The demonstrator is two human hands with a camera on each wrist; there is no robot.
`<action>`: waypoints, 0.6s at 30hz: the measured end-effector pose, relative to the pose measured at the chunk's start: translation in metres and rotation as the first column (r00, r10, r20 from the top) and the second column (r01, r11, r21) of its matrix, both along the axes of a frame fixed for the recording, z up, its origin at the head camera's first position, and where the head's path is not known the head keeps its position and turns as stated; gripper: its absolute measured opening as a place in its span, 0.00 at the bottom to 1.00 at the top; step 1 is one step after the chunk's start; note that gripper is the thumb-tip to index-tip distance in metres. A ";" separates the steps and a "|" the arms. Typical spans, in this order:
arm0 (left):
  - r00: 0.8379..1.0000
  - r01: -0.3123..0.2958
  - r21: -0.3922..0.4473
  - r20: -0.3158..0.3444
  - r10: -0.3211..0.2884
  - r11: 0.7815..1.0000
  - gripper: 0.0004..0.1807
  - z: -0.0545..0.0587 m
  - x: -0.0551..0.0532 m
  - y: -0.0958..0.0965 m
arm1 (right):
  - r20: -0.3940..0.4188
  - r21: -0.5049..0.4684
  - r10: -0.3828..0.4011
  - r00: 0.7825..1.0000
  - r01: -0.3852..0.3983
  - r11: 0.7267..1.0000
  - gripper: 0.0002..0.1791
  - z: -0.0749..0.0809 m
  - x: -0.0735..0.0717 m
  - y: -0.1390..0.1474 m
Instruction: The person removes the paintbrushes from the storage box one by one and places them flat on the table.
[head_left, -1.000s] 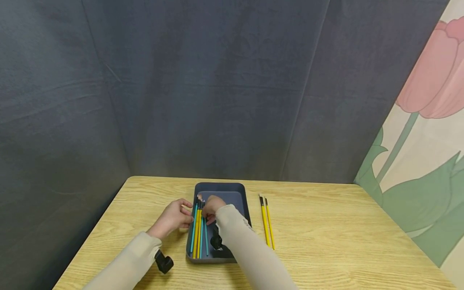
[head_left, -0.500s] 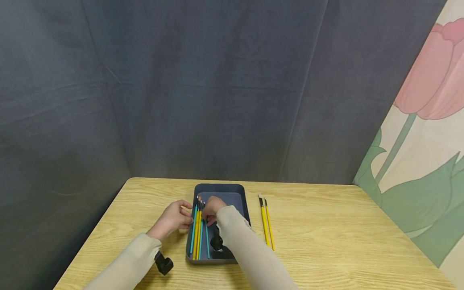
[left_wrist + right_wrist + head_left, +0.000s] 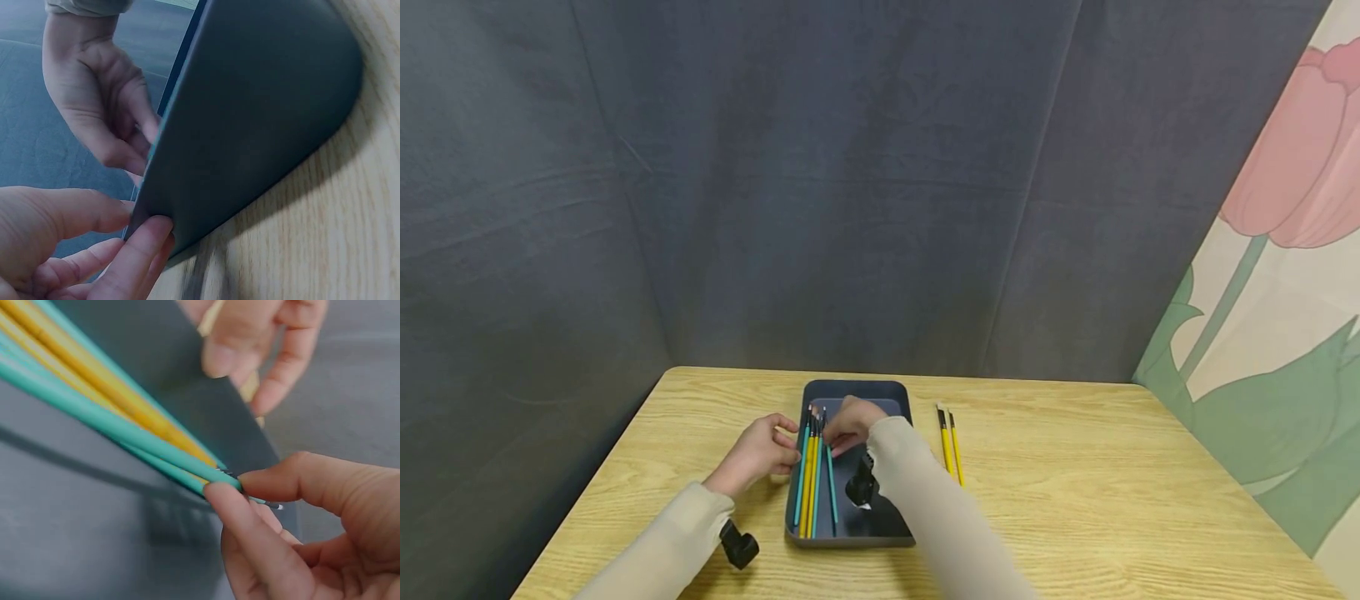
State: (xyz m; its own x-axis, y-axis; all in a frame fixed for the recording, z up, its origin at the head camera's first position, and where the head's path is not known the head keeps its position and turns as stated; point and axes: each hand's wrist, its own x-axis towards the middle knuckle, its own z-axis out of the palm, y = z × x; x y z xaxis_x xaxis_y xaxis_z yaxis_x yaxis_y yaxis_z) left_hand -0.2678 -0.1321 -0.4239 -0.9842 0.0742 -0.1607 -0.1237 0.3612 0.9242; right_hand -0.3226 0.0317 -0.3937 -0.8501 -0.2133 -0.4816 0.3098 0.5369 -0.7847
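A dark grey tray (image 3: pixel 889 527) lies on the table with several paintbrushes, teal and yellow, lengthwise along its left side. My left hand (image 3: pixel 760 450) holds the tray's left wall, thumb inside and fingers outside, as the left wrist view shows. Over the tray, my right hand (image 3: pixel 853 423) pinches a teal paintbrush (image 3: pixel 156 449) near its dark ferrule, between thumb and index finger. That brush slants a little apart from the yellow paintbrushes (image 3: pixel 808 492) and other teal ones beside it. The right fingers hide its upper part in the head view.
Two yellow paintbrushes, one thicker (image 3: pixel 944 446) and one thinner (image 3: pixel 956 446), lie on the wooden table (image 3: pixel 1112 483) right of the tray. My right sleeve covers their lower ends. A dark curtain (image 3: pixel 850 208) hangs behind the table, and a tulip-patterned cloth (image 3: pixel 1262 375) is at the right.
My right hand has shifted slightly right and up with the teal paintbrush, whose lower end now sits farther from the other brushes. My left hand stays at the tray's wall.
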 end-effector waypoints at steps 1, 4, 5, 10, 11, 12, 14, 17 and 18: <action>1.000 0.000 0.000 0.000 0.000 1.000 0.22 0.000 0.000 0.000 | -0.002 -0.014 0.006 1.000 -0.006 1.000 0.05 0.002 -0.001 0.002; 1.000 -0.001 0.004 -0.003 0.001 1.000 0.22 -0.001 0.000 0.000 | -0.011 -0.059 0.036 0.999 -0.037 0.998 0.09 0.008 -0.004 0.009; 1.000 -0.002 0.006 -0.004 0.002 1.000 0.22 -0.001 0.000 0.000 | -0.012 -0.076 0.044 0.999 -0.044 0.996 0.10 0.010 -0.004 0.012; 1.000 0.001 0.014 -0.011 -0.001 1.000 0.22 0.000 0.000 0.000 | -0.020 -0.155 0.065 0.998 -0.067 0.986 0.13 0.017 -0.007 0.024; 1.000 0.001 0.015 -0.012 -0.001 1.000 0.22 0.000 0.000 -0.001 | -0.023 -0.166 0.063 0.998 -0.066 0.984 0.14 0.018 -0.007 0.026; 1.000 0.001 0.013 -0.014 -0.001 1.000 0.22 0.000 0.000 -0.001 | -0.027 -0.177 0.065 0.998 -0.069 0.982 0.16 0.018 -0.008 0.029; 1.000 0.000 0.008 -0.015 0.000 1.000 0.22 0.000 0.000 -0.001 | -0.034 -0.195 0.069 0.997 -0.074 0.978 0.18 0.019 -0.007 0.033; 1.000 -0.007 -0.001 -0.018 0.007 1.000 0.22 -0.001 0.000 -0.002 | -0.041 -0.221 0.081 0.996 -0.088 0.971 0.20 0.020 -0.006 0.040; 1.000 -0.010 -0.003 -0.020 0.010 1.000 0.21 -0.002 0.000 -0.002 | -0.043 -0.230 0.080 0.996 -0.088 0.969 0.20 0.020 -0.005 0.042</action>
